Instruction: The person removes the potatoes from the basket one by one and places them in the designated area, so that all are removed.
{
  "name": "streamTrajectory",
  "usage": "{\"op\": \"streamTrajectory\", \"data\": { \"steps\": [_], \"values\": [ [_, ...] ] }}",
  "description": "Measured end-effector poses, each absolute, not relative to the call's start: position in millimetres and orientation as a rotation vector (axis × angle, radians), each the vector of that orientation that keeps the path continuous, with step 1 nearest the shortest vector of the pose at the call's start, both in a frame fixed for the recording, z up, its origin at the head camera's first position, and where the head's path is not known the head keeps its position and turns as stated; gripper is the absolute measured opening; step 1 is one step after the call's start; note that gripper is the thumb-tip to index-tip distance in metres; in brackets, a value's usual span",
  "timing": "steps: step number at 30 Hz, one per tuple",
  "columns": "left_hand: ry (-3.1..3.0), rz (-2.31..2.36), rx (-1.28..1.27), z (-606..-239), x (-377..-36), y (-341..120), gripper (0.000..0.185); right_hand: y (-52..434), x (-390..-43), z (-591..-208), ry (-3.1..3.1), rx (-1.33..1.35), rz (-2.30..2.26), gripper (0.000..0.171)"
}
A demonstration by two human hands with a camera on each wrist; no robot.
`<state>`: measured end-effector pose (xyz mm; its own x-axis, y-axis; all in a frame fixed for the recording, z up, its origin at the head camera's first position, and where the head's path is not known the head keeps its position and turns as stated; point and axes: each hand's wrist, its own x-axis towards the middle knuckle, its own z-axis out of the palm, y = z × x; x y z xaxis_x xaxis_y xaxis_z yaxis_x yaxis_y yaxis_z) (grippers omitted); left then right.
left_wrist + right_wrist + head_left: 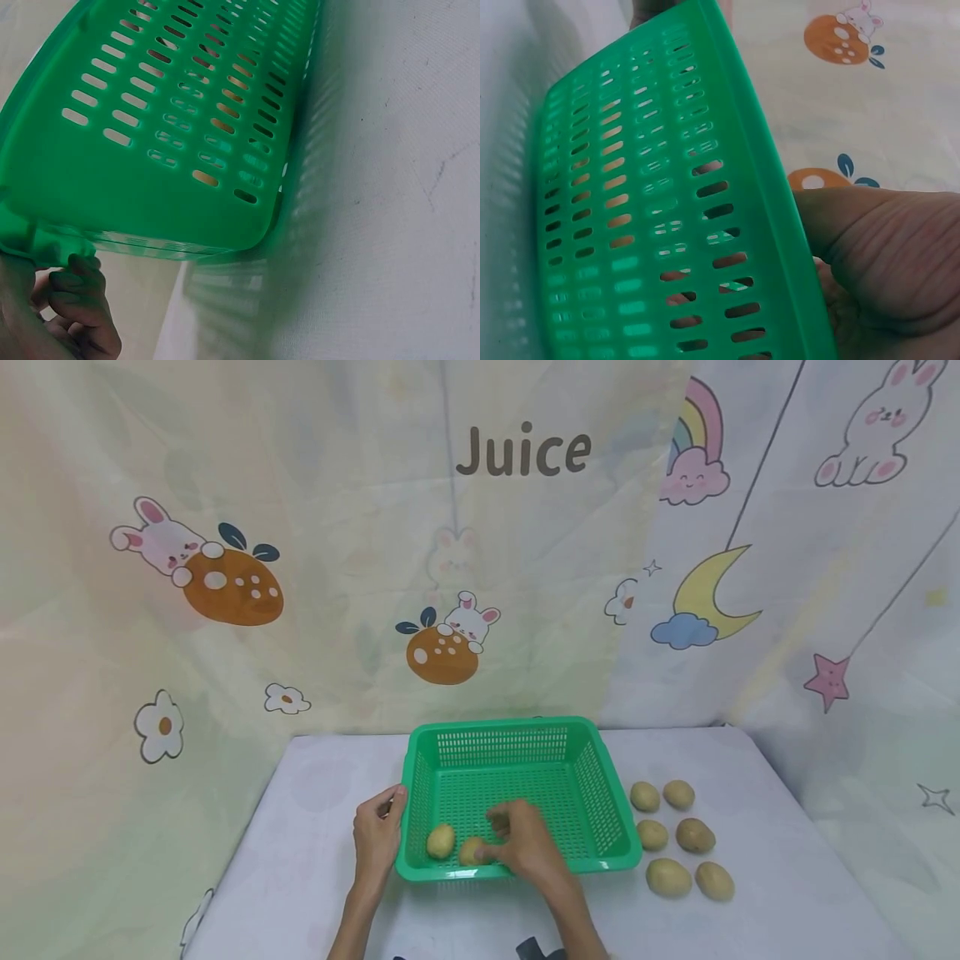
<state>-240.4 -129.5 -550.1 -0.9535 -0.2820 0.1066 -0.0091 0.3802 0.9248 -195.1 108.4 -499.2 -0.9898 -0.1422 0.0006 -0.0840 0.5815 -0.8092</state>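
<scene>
A green slotted plastic basket (pixel 502 724) stands on the white table. My left hand (pixel 382 827) grips its left rim, with the fingers curled under the rim corner in the left wrist view (pixel 75 296). My right hand (pixel 495 843) reaches over the near rim into the basket, and its fingers curl round a potato (pixel 469 852) on the basket floor. A second potato (pixel 441 841) lies just left of it, free. In the right wrist view the basket wall (pixel 652 187) fills the frame, with the palm (pixel 885 255) behind the rim.
Several loose potatoes (pixel 678 794) lie on the table (pixel 315 860) to the right of the basket, down to one (pixel 714 881) near the front. A cartoon-print curtain (pixel 225 568) hangs close behind the table's far edge.
</scene>
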Motion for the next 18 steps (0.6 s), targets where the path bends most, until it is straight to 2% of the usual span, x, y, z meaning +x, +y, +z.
{"op": "streamTrajectory", "data": {
  "steps": [18],
  "values": [
    [-2.392, -1.596, 0.270, -550, -239, -127, 0.042, 95, -205, -502, 2.712, -0.233, -1.260, 0.055]
  ]
}}
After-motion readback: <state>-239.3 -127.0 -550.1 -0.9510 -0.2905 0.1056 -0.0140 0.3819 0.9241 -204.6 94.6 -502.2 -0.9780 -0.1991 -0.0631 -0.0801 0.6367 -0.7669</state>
